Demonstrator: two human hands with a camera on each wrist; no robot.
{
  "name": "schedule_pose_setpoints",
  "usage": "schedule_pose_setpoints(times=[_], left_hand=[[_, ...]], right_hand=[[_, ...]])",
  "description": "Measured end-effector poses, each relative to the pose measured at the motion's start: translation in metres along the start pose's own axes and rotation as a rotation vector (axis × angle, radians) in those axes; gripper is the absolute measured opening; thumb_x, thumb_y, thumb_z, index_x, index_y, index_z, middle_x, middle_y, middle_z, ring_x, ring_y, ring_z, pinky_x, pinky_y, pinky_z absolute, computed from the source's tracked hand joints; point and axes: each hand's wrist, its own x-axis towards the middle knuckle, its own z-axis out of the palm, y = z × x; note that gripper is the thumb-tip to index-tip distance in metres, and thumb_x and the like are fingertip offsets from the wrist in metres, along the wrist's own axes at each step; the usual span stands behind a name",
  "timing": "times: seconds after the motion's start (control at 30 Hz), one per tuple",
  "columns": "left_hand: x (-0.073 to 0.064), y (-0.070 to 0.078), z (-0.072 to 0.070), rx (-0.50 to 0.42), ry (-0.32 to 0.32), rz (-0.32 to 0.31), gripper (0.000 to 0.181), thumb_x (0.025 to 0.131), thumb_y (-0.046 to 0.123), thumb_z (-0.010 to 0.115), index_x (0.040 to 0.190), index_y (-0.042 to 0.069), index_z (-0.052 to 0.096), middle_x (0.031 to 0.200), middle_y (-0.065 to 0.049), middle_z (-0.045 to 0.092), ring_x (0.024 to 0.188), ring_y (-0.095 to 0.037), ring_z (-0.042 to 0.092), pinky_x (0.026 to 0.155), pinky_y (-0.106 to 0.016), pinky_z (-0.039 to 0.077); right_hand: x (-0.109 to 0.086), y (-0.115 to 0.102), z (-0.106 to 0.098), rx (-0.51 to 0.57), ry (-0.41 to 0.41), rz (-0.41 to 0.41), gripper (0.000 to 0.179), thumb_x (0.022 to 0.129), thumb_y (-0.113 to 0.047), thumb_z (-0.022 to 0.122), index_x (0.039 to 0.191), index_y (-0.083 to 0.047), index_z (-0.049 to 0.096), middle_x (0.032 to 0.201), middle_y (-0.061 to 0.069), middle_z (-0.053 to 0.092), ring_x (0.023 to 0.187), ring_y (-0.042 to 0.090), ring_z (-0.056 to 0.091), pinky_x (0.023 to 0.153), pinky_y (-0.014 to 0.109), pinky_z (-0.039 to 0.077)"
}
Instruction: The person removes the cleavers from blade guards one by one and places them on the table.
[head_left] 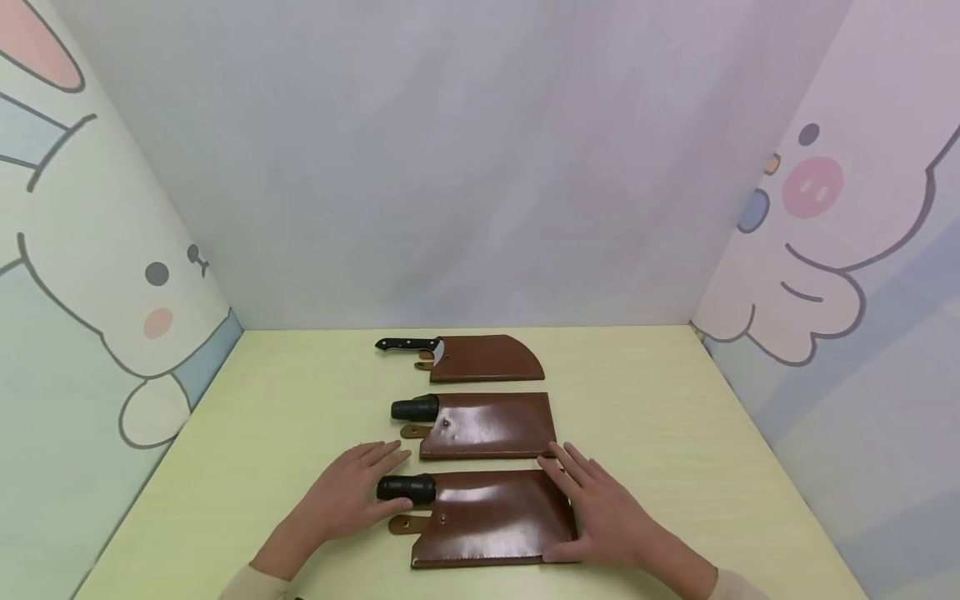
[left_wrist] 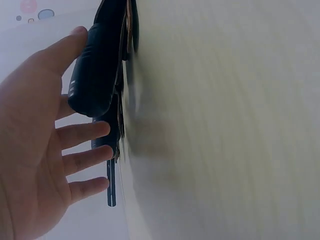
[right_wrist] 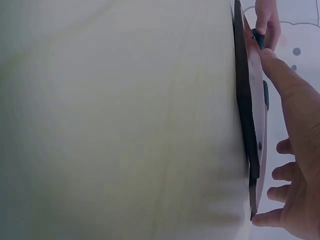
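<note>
A pale yellow tabletop is backed by a grey, possibly creased back wall and flanked by cartoon-printed side walls.

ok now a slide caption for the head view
Left hand and right hand flank the nearest of three black-handled knives, each in a brown sheath on a pale yellow table.
</note>
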Motion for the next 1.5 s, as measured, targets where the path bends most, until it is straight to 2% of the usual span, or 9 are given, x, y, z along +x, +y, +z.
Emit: schedule_pose_setpoints(times=[0.27,0.53,0.73,0.9,1.2,1.5], left_hand=[[0.0044,0.0028,-0.0005,-0.110,-0.052,0.008,0.075,0.091,0.075,0.055,0.138,0.018,0.064,0.136,-0.006,0.063,0.122,-0.029,0.060,0.100,-0.052,0.050],[0.0056,0.0061,0.0011,-0.119,-0.071,0.020,0.064,0.090,0.071,0.061,0.126,0.020,0.071,0.123,0.002,0.060,0.107,-0.017,0.056,0.091,-0.044,0.052],[0.0056,0.0052,0.0038,-0.149,-0.049,0.055,0.052,0.094,0.062,0.063,0.118,0.018,0.073,0.108,0.009,0.053,0.092,-0.007,0.046,0.078,-0.030,0.048],[0.0065,0.0068,0.0034,-0.189,-0.050,0.069,0.046,0.095,0.057,0.065,0.114,0.015,0.072,0.102,0.010,0.052,0.086,-0.006,0.044,0.071,-0.026,0.044],[0.0058,0.0082,0.0060,-0.195,-0.013,0.062,0.042,0.095,0.052,0.068,0.111,0.013,0.072,0.101,0.006,0.058,0.085,-0.007,0.048,0.069,-0.027,0.045],[0.0038,0.0063,0.0067,-0.200,0.004,0.037,0.044,0.092,0.056,0.069,0.109,0.015,0.073,0.099,0.009,0.057,0.084,-0.005,0.047,0.067,-0.025,0.045]], right_hand=[[-0.0024,-0.0036,0.0019,0.039,-0.118,0.003,0.127,0.068,-0.095,0.057,0.163,-0.016,0.028,0.165,0.013,0.032,0.148,0.033,0.037,0.111,0.057,0.041],[-0.0030,-0.0064,0.0006,0.047,-0.130,-0.005,0.129,0.064,-0.097,0.058,0.161,-0.015,0.033,0.159,0.015,0.039,0.143,0.032,0.044,0.110,0.060,0.041],[-0.0018,-0.0074,-0.0008,0.040,-0.144,-0.014,0.127,0.067,-0.096,0.057,0.160,-0.013,0.034,0.159,0.015,0.039,0.142,0.034,0.044,0.108,0.061,0.042],[-0.0007,-0.0066,-0.0010,0.012,-0.171,-0.012,0.125,0.070,-0.096,0.054,0.160,-0.011,0.035,0.160,0.014,0.040,0.143,0.033,0.044,0.108,0.060,0.042],[-0.0007,-0.0064,-0.0005,-0.065,-0.123,-0.055,0.122,0.074,-0.095,0.052,0.154,-0.003,0.043,0.154,0.015,0.049,0.141,0.032,0.048,0.109,0.045,0.046],[0.0019,-0.0071,-0.0026,-0.071,-0.103,-0.059,0.120,0.073,-0.092,0.058,0.152,-0.002,0.045,0.151,0.015,0.052,0.139,0.031,0.049,0.104,0.041,0.051]])
